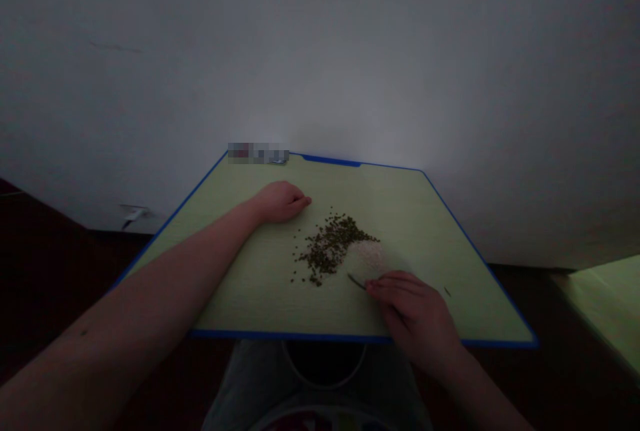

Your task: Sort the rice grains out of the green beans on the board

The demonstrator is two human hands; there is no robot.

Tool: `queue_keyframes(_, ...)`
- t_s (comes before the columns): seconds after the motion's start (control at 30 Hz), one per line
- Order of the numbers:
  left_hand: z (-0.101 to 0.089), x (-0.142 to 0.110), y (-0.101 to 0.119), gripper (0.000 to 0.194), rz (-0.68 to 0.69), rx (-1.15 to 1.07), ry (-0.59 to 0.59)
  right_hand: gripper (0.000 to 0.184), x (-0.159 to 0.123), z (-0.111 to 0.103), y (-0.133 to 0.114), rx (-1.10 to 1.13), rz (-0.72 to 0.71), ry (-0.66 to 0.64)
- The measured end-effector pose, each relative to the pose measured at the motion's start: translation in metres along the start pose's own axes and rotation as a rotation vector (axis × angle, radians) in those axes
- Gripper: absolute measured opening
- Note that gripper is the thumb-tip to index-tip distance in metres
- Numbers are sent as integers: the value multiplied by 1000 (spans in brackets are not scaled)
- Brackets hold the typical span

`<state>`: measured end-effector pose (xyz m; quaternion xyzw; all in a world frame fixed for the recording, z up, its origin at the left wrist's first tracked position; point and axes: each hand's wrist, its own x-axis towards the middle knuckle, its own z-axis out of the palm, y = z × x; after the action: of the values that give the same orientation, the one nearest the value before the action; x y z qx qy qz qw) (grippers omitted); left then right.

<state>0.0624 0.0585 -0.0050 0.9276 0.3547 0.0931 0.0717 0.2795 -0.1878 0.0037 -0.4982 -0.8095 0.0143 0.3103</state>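
Left hand (283,202) loosely curled on the green worktop (250,304), at 10 o'clock from the dark green seeds (327,247); right hand (413,314), at 4 o'clock, pinching a thin dark stem (357,281), tip kept low beside the white rice grains (367,261).

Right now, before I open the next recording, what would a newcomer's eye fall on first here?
First comes the dark heap of small green seeds at the middle of the pale green tabletop, with a white pile of grains against its lower right. The right hand lies just below the white pile, and the left hand rests left of the seeds.
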Motion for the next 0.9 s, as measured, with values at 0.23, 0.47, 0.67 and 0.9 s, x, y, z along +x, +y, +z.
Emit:
queue_keyframes(0.23,1,1,-2,57,2,38,-10,26,-7,2,-5,-21,-32,11)
queue_keyframes(0.47,1,1,-1,57,1,34,-16,26,-10,1,-12,-36,-22,18)
queue_keyframes(0.67,0,0,-1,57,12,7,2,25,-9,-1,-12,-72,39,45)
queue_keyframes(0.9,-1,1,0,56,12,-6,9,26,-11,-2,-15,-29,-2,39)
